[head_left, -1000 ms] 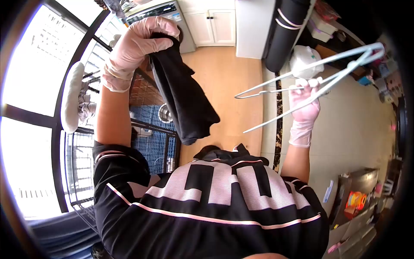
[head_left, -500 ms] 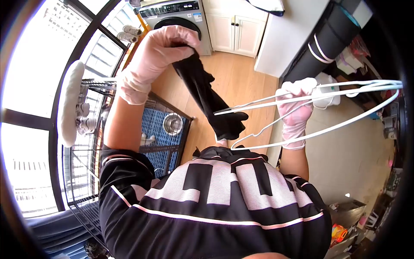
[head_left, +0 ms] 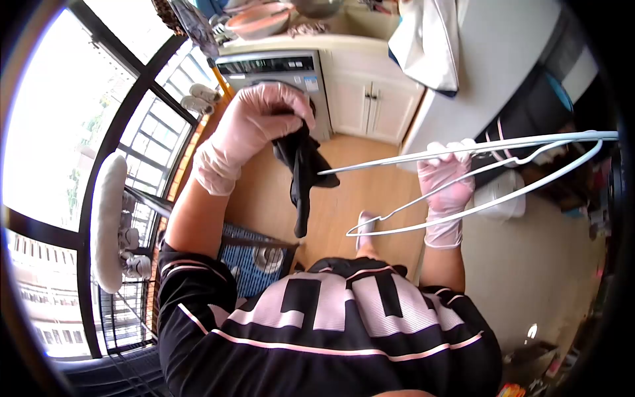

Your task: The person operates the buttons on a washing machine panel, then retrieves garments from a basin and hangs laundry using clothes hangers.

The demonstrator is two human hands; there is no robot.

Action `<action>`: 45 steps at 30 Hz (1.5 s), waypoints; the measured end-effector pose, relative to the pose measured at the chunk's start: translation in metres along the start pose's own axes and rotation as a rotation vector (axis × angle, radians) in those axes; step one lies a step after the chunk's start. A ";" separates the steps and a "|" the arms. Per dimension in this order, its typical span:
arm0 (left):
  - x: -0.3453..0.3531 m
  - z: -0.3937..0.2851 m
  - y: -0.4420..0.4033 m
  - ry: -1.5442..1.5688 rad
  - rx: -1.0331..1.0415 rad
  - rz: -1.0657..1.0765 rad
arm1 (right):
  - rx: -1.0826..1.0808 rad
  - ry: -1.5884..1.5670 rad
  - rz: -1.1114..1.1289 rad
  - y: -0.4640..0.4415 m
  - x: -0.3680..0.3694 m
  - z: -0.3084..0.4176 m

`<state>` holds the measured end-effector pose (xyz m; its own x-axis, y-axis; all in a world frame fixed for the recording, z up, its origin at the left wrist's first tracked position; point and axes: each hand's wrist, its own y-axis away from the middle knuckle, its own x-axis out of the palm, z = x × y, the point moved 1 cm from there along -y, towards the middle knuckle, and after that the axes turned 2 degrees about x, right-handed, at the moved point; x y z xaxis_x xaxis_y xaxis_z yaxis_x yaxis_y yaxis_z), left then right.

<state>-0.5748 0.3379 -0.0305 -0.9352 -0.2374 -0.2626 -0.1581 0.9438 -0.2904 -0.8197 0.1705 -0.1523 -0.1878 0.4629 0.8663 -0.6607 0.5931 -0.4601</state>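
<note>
My left hand [head_left: 268, 122], in a pale pink glove, pinches the top of a limp black cloth garment [head_left: 301, 165]. The garment hangs down in folds, so its exact kind cannot be made out. White clothes hangers [head_left: 423, 228] are gripped in my right hand [head_left: 446, 175], which wears a matching glove. They stretch sideways across the view, their far ends running off past the right edge. One hanger's tip overlaps the garment in this view; whether the two touch, I cannot tell.
Ahead stand a washing machine [head_left: 271, 69] and white cabinets [head_left: 370, 106] beneath a counter with bowls [head_left: 258, 21]. To the left are windows and a wire rack [head_left: 126, 311] with shoes. A blue slatted crate [head_left: 245, 264] is low left; a white bucket [head_left: 499, 195] stands right.
The view has tilted up, bringing the counter into sight. The black garment has swung and hangs more bunched, lower in the view. Both hands keep hold of what they had.
</note>
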 end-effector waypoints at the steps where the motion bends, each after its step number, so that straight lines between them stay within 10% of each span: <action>1: -0.005 0.002 -0.011 -0.040 -0.023 -0.003 | -0.030 -0.005 0.057 -0.020 -0.005 -0.001; 17: -0.076 0.038 -0.133 -0.588 0.037 -0.390 | 0.398 -0.205 -0.071 -0.250 -0.140 -0.016; 27: -0.114 0.048 -0.140 -0.708 0.182 -0.427 | 0.249 -0.187 0.295 -0.327 -0.061 -0.031; 45: -0.165 0.034 -0.082 -0.819 0.074 -0.461 | 0.329 -0.379 0.308 -0.355 -0.050 -0.108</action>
<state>-0.3963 0.2915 0.0053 -0.2678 -0.6978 -0.6643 -0.4102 0.7065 -0.5768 -0.4974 0.0075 -0.0530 -0.6137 0.2774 0.7392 -0.7140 0.2047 -0.6696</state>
